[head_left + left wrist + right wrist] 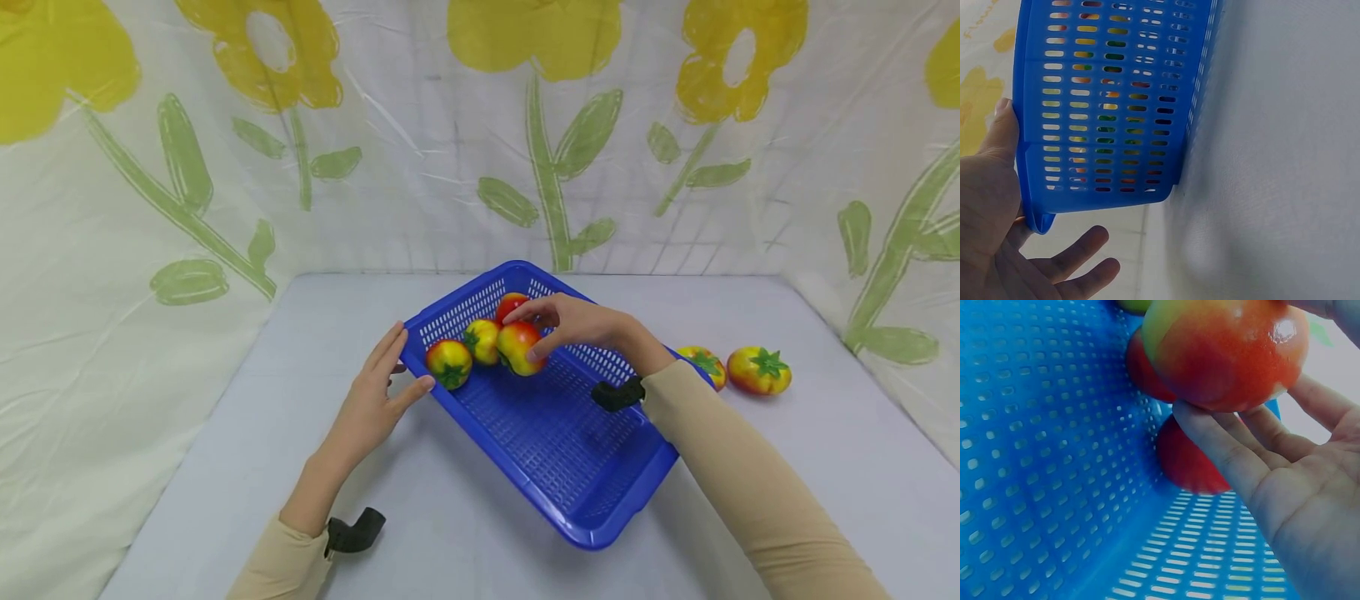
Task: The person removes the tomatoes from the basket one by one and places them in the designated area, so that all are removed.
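- Blue plastic basket [540, 425]: it sits askew on the white table [442, 533], before a pale sheet [420, 167] printed with big yellow flowers, one corner pointing to the near side. Walls and floor are a lattice of small slots, with a smooth rim round the top.
- Beige sleeves [750, 475], one reaching in from each side; the right one slants across the basket's right end.
- Left hand [378, 396]: laid against the basket's left corner, thumb and fingers stretched out rather than clenched, touching the rim; two of the fingers spread clear of the plastic.
- Right hand [577, 321]: reaching down into the basket and grasping one fruit, thumb on one side, fingers on the other.
- Red-and-yellow fruit [517, 343], the one in that grasp: inside the basket, toward its far left end. Whether it touches the basket floor, I cannot tell.
- Three more fruits [450, 364] of the same sort, grouped beside it along the basket's left end; the rearmost, the reddest, is partly hidden.
- Two other fruits [759, 371] side by side on the table, right of the basket, one partly behind the rim.
- Black wrist pieces [618, 394], one by each cuff.
- Green leafy caps [768, 362] on several fruits.
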Action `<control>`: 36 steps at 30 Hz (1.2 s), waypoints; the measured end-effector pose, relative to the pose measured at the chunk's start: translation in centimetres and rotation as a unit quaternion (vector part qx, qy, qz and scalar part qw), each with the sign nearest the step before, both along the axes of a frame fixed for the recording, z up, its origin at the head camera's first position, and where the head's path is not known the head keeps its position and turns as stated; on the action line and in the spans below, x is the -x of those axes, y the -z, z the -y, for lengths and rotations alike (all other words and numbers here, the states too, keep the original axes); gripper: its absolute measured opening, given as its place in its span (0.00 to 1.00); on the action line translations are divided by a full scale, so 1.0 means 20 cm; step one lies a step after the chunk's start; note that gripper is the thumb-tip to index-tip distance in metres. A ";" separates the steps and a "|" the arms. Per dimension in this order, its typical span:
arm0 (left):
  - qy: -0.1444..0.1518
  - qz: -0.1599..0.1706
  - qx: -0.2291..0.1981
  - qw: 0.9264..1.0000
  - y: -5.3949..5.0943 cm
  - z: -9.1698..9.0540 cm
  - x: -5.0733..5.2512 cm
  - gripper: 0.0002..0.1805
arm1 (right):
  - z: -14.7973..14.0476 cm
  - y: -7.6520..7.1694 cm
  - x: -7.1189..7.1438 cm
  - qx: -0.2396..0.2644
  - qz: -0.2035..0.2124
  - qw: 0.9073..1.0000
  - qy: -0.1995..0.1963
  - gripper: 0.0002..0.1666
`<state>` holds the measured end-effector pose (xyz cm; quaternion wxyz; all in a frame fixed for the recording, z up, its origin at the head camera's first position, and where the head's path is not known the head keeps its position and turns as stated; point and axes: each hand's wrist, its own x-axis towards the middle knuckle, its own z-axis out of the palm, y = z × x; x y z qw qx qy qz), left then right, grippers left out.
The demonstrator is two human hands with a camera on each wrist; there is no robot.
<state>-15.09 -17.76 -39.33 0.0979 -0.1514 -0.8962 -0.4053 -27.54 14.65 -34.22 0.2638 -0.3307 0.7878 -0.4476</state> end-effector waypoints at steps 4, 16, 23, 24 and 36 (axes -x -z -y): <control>-0.002 0.000 0.001 1.000 0.00 0.00 0.00 0.45 | 0.01 -0.02 -0.01 -0.016 -0.014 0.999 0.027 0.35; -0.007 0.003 0.008 1.000 0.00 0.00 0.00 0.45 | -0.01 -0.12 -0.03 -0.052 -0.046 0.997 0.037 0.39; -0.005 0.004 0.005 1.000 0.00 0.00 0.00 0.45 | -0.05 -0.20 -0.07 -0.079 -0.081 0.993 0.022 0.40; -0.005 0.004 0.006 1.000 -0.01 0.00 0.00 0.45 | -0.06 -0.21 -0.07 -0.079 -0.081 0.993 0.022 0.40; -0.005 0.003 0.006 1.000 -0.01 -0.01 0.00 0.46 | -0.17 -0.26 -0.12 -0.028 -0.078 0.994 0.068 0.39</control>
